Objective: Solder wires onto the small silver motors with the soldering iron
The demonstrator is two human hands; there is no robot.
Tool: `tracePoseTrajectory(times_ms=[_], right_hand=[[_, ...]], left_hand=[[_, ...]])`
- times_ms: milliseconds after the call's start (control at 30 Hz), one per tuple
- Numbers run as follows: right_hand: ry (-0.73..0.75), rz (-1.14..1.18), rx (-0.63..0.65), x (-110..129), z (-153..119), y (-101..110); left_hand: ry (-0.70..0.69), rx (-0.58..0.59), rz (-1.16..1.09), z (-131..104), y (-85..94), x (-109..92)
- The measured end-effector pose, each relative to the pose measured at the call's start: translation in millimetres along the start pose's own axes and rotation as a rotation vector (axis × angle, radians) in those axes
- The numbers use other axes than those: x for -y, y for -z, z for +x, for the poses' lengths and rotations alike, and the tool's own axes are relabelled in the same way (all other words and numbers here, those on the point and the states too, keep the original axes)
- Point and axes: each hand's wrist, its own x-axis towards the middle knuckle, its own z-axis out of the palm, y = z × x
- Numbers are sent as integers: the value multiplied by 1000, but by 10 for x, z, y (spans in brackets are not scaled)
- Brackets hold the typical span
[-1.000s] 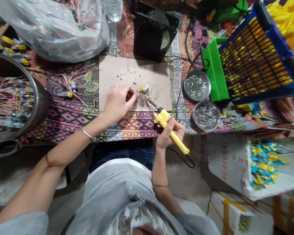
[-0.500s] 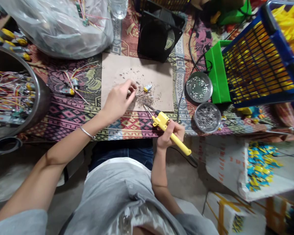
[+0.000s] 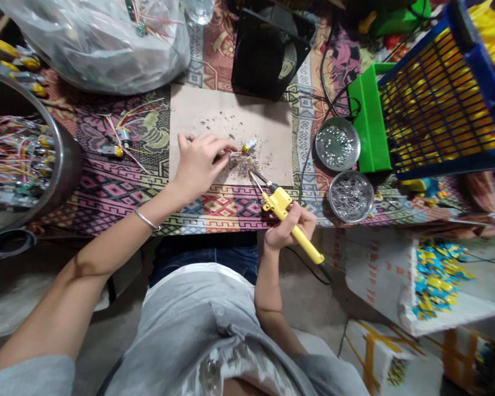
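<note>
My right hand (image 3: 291, 226) is wrapped round a yellow soldering iron (image 3: 278, 203), whose two metal tips point up and left over the near edge of a brown board (image 3: 190, 110). On the board, my left hand (image 3: 202, 162) has thumb and forefinger close together at the wires of a small yellow-and-grey motor (image 3: 248, 146); what exactly lies between the fingertips is too small to tell. Dark crumbs are scattered around the motor. Two more motors with wires (image 3: 110, 150) lie on the patterned cloth to the left.
A metal pot of wired motors (image 3: 68, 159) stands at the left, below a plastic bag (image 3: 107, 49). A black fan (image 3: 256, 60) is behind the board. To the right are two metal dishes (image 3: 337, 144) (image 3: 351, 196), a green bin (image 3: 369, 121) and a blue basket (image 3: 441, 104).
The soldering iron's tips have shifted slightly right and up. My left hand's fingers have spread a little at the back, while its thumb and forefinger stay near the motor's wires.
</note>
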Motion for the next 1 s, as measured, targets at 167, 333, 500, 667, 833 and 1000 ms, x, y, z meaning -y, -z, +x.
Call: tracePoseTrajectory(times_ms=[167, 333, 500, 667, 833, 1000], right_hand=[[-81, -18, 1, 74, 14, -14], [-220, 28, -19, 151, 71, -81], [-289, 66, -82, 208, 138, -129], [-353, 15, -37, 267, 207, -119], [-279, 5, 14, 176, 260, -124], [-163, -44, -28, 147, 270, -173]], left_hand=[[-22, -34, 60, -13, -91, 32], [-194, 0, 32, 45, -169, 186], [-519, 276, -93, 165, -209, 347], [-510, 314, -79, 199, -236, 363], [-264, 297, -40, 225, -216, 219], [-129, 243, -74, 297, -238, 85]])
